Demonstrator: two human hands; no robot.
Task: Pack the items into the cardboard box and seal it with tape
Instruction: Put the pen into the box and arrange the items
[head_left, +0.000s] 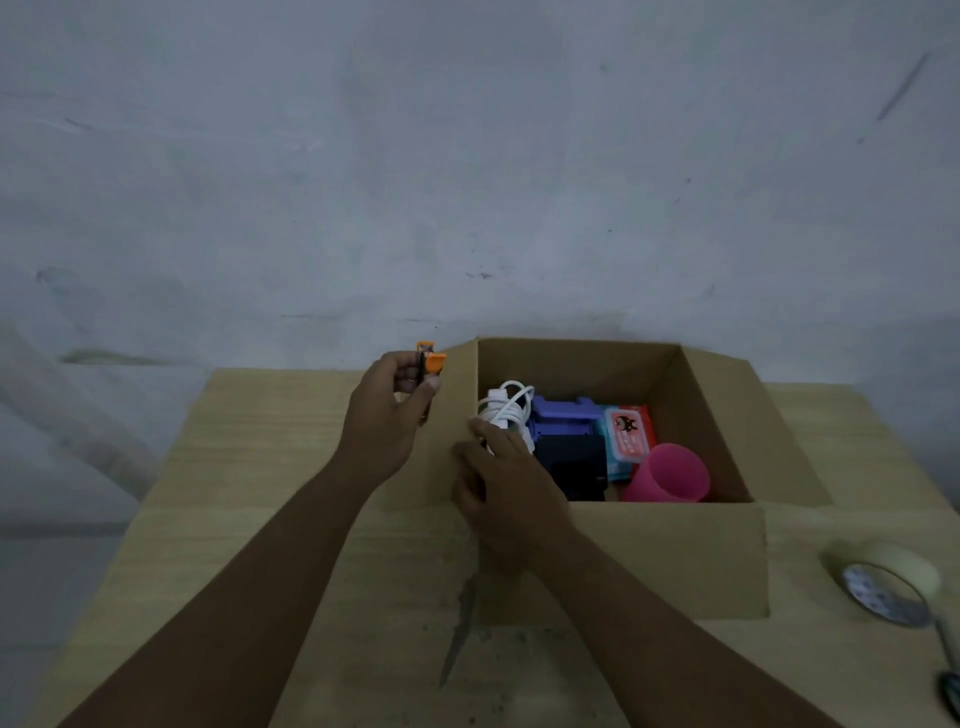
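Cardboard walls frame the open box (670, 561), which sits on the wooden surface (249, 467) close against the grey wall (467, 156), its flaps folded outward on all sides. The left flap slopes up beside the left hand (387, 415), the right flap spreads toward the surface's right edge, and the near flap hangs down the front. Inside lie a coiled white cable (506, 408) at the left wall, a purple item (563, 415) next to it, a dark block (574, 467) nearer the front, a red-lidded pack (628, 434) and a pink cup (670, 473) on its side; the far right part of the floor shows bare cardboard. The left hand, outside the box just left of the flap, is closed around a small orange-and-black tool (428, 361) that sticks up above the fingers. The right hand (504, 478) rests over the box's near left corner, fingers bent against the cable and the wall edge; whether it grips anything I cannot tell. Open surface stretches to the left of both arms. At the right, apart from the box, a tape roll (888, 582) lies flat, and dark scissors (950, 675) sit at the frame edge, partly cut off. A dark stain (460, 629) marks the surface between the forearms.
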